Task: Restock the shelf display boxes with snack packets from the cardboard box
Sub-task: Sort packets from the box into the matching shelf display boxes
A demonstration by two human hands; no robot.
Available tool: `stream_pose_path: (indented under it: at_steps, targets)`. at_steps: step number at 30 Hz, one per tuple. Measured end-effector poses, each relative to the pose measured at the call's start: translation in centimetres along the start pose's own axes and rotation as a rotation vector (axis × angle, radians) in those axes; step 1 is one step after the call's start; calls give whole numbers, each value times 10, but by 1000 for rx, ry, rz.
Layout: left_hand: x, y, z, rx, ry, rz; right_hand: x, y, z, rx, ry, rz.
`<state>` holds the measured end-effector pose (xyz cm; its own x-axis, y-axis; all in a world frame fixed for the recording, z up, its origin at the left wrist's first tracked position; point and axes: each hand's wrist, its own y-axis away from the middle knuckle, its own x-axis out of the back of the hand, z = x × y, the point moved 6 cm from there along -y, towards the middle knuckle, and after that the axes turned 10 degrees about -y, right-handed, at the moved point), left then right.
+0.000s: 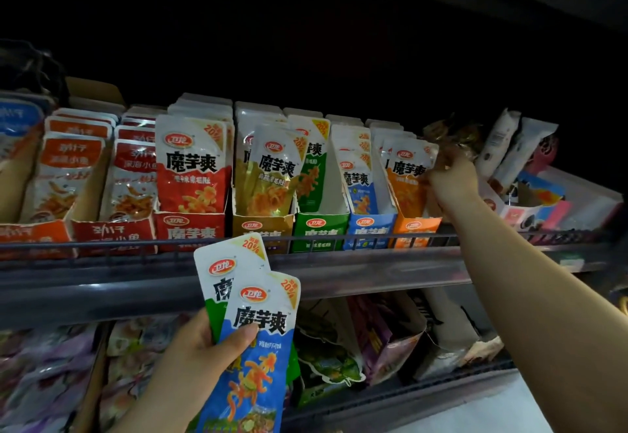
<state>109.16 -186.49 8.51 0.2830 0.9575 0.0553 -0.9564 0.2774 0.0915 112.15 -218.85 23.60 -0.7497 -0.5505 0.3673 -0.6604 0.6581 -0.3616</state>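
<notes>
Head: left hand (200, 344) grips blue packet (258, 361); right hand (453, 183) at orange packet (406, 179) edge, fingers (436, 177) unclear.

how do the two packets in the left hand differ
The blue packet has a blue lower part; the green packet shows green. The blue packet lies in front; the green packet sits behind, half covered, reaching higher. Both have white tops, a red logo and a yellow 20% corner.

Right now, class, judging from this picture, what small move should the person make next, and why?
Probably bring the right hand back from the orange cardboard display box to take the blue-and-white foil packet from the left hand, since it lies frontmost there and a matching blue cardboard display box stands beside the orange one.
</notes>
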Motion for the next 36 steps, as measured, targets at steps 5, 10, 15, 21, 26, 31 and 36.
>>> stream_pose_path:
  at_steps: [5,10,15,21,26,31,36]
  targets:
    - [3,4,5,3,-6,19,13,17,-1,49,-111,190]
    - [5,8,9,-4,45,31,2,84,-22,132,-298,109]
    - [7,15,13,-4,81,50,-72,179,-29,-3,-194,-628]
    - [11,16,19,-79,5,62,-97,206,-18,-180,-246,-784]
    - [3,15,14,-20,105,-11,-88,193,-17,-135,-158,-704]
    - [4,8,15,-16,183,-29,-66,168,-24,-112,-262,-590]
    - [15,2,16,-33,234,45,-34,129,-31,-156,-476,-398]
